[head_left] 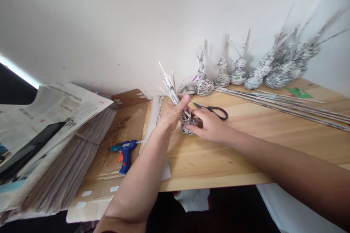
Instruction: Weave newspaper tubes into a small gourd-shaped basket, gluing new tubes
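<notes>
A small woven newspaper figure [187, 128] is between my hands above the wooden table, its rounded base low and its bundle of rolled paper sticks [171, 86] pointing up and to the left. My left hand [175, 113] is wrapped around the sticks just above the base, thumb upward. At the base's right side, my right hand [209, 123] grips it between thumb and fingers. Just behind my right hand lies a pair of scissors [218, 111] with black handles; its blades point left.
Several similar woven figures [204, 83] line the wall at the back right. Long rolled paper sticks [290, 105] lie across the table's right side, near a green card [299, 93]. On cardboard [133, 113] at left sits a blue glue gun [126, 154], beside a tall newspaper stack [73, 160] bearing a phone [35, 147].
</notes>
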The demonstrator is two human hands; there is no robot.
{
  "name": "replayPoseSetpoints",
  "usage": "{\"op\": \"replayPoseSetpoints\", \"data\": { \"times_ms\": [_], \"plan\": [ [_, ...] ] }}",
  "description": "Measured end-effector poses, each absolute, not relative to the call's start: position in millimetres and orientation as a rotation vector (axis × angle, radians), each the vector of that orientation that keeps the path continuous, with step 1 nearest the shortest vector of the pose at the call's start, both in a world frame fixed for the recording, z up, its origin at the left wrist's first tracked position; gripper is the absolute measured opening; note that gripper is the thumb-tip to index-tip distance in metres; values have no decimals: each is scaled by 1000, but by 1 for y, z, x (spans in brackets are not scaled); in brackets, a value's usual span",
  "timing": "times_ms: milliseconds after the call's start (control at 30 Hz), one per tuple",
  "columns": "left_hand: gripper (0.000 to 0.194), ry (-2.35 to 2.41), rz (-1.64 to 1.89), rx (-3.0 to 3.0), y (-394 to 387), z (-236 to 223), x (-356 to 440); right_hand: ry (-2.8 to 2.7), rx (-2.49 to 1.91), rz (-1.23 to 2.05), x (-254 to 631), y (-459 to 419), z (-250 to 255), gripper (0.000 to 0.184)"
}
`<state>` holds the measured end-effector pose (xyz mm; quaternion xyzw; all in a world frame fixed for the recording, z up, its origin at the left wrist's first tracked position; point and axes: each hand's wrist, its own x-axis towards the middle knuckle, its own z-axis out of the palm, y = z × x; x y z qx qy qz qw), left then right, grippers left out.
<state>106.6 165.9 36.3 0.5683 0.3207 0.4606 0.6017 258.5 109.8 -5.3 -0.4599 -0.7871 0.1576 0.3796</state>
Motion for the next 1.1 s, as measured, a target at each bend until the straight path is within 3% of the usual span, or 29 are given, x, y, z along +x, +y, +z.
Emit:
{"op": "replayPoseSetpoints", "data": {
  "times_ms": [233,633,833,1100],
  "plan": [
    [45,594,870,1347,169,44,94,-2050,-1164,372,264,110,-2,13],
    [50,657,996,1448,168,36,102,-2106,-1125,435,264,112,-5,12],
    [52,572,1023,1399,166,36,104,-1995,-1072,665,263,109,-2,27],
    [58,556,1062,1352,165,42,106,-1805,-1091,999,266,109,-2,30]
  ]
}}
